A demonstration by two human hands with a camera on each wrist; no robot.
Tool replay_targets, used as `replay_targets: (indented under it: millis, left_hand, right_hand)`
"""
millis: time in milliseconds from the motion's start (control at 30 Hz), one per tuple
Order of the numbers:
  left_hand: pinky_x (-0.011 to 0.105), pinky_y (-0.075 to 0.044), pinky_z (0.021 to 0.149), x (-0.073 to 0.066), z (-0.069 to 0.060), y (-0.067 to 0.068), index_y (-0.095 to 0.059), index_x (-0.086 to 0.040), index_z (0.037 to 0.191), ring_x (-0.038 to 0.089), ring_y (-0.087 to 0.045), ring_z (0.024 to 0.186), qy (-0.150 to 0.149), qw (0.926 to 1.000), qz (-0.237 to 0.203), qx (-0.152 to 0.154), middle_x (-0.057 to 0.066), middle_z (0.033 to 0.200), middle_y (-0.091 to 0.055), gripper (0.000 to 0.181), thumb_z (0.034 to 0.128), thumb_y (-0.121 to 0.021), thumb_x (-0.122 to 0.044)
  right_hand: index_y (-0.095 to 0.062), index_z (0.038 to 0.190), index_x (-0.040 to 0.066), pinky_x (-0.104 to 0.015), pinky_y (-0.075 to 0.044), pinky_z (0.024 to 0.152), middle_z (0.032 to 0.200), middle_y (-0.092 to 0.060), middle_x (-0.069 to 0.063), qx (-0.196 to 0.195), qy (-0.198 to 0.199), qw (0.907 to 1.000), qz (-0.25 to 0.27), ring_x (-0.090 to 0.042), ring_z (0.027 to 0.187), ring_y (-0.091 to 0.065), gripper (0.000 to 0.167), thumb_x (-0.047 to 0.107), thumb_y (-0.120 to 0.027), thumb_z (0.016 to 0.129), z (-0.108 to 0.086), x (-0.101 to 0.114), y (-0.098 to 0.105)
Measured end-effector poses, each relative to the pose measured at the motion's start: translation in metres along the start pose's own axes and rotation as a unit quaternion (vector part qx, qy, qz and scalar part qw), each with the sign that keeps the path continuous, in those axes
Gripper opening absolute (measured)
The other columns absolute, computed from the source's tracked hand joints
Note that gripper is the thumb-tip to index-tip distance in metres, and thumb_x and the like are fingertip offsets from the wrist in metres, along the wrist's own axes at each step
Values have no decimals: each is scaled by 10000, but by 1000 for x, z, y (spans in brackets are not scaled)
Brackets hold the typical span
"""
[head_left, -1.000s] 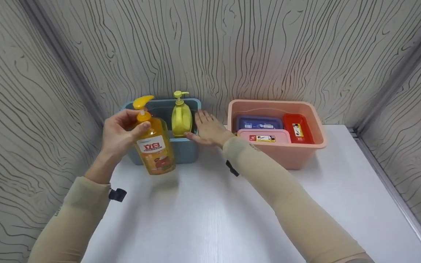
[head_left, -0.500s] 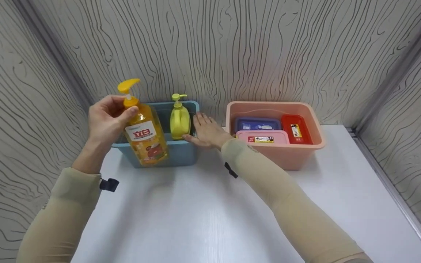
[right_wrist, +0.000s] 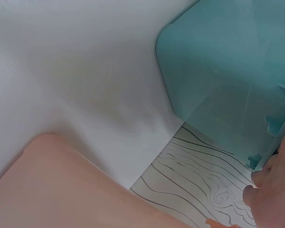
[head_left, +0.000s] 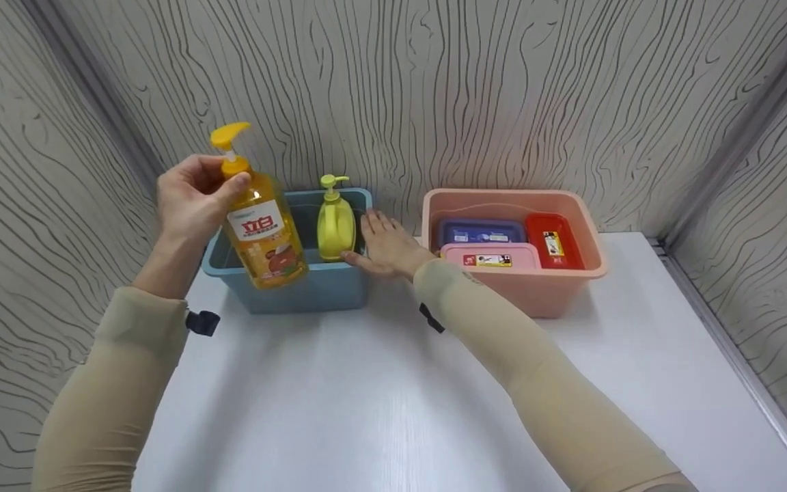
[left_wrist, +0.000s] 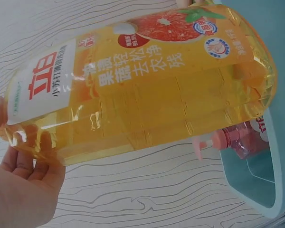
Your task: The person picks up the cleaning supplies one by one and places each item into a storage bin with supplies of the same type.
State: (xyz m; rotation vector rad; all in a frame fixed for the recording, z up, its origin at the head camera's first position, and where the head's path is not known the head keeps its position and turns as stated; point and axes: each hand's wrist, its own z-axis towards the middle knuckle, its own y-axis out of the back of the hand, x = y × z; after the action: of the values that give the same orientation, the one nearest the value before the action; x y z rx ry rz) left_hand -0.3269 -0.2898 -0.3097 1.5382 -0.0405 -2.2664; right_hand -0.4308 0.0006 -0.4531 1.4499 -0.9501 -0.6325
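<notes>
My left hand pinches an orange dish soap pump bottle by its neck. The bottle tilts in front of and above the blue bin, with its yellow pump head up. Inside that bin a yellow-green pump bottle stands near the right wall. A pink pump bottle also shows in the bin in the left wrist view; the orange bottle hides it in the head view. With fingers extended, my right hand rests against the bin's right side, thumb at the front corner.
A pink bin stands to the right on the white table. It holds a blue-lidded box, a pink-lidded box and a red box. A patterned wall rises right behind both bins.
My left hand has lifted the orange dish soap bottle up and to the left, from low before the blue bin to higher over its front rim. My right hand has stayed in place.
</notes>
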Motion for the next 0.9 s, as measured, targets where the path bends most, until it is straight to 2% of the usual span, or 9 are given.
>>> replay_targets:
  millis: [367, 767, 900]
  left_hand:
    - [263, -609, 1039, 5, 24, -10, -722, -74, 1347, 133, -697, 1126, 123, 9997, 88, -206, -69, 1204, -725, 341, 1055, -811, -227]
    - [336, -605, 1101, 15, 35, -20, -717, -116, 1345, 135, -697, 1146, 329, 9983, 244, -405, -12, 1251, -728, 333, 1069, -793, -285]
    - [324, -602, 1090, 20, 39, -23, -713, -119, 1351, 120, -694, 1147, 390, 9979, 314, -422, -20, 1249, -726, 339, 1069, -793, -289]
  right_hand:
    - [-21, 1801, 25, -538, -135, 1472, 1915, -4, -191, 50, -3, 10000, 26, -387, 1797, -76, 1071, 813, -250, 1113, 2, 0, 0]
    - [-21, 1803, 30, -534, -129, 1473, 1915, 8, -186, -15, -39, 10000, 71, -385, 1797, -83, 1074, 817, -254, 1111, 1, 0, -1]
    - [-21, 1801, 22, -539, -129, 1473, 1913, 18, -190, -26, -34, 10000, 76, -391, 1795, -81, 1082, 824, -237, 1107, 1, 0, -1]
